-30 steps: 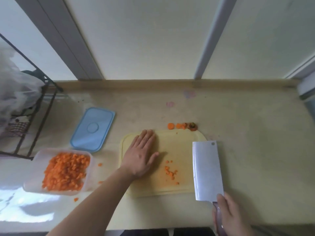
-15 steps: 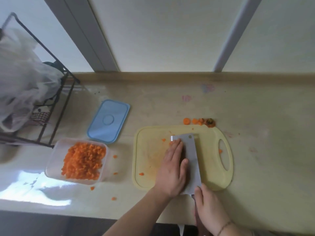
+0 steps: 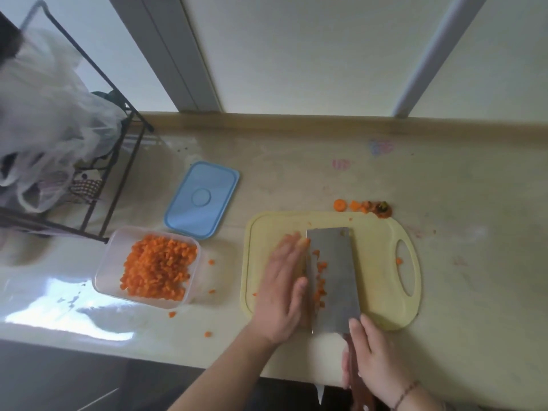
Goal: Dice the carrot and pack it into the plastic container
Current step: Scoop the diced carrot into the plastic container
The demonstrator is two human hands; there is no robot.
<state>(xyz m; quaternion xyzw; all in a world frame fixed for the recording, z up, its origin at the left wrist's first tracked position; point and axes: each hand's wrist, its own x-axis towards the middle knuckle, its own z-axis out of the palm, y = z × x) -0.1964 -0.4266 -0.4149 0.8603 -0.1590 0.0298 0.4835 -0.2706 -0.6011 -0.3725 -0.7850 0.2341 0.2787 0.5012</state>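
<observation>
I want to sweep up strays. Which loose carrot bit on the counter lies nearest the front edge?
The lone carrot bit left of the left forearm, below the container. The other strays lie farther back, beside the container.

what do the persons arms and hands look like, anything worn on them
Both forearms are bare, with no sleeves in view. The right hand has a thin dark beaded bracelet at the wrist. The left hand shows no ring, watch or glove, and its fingers are motion-blurred. Neither hand is gloved.
</observation>
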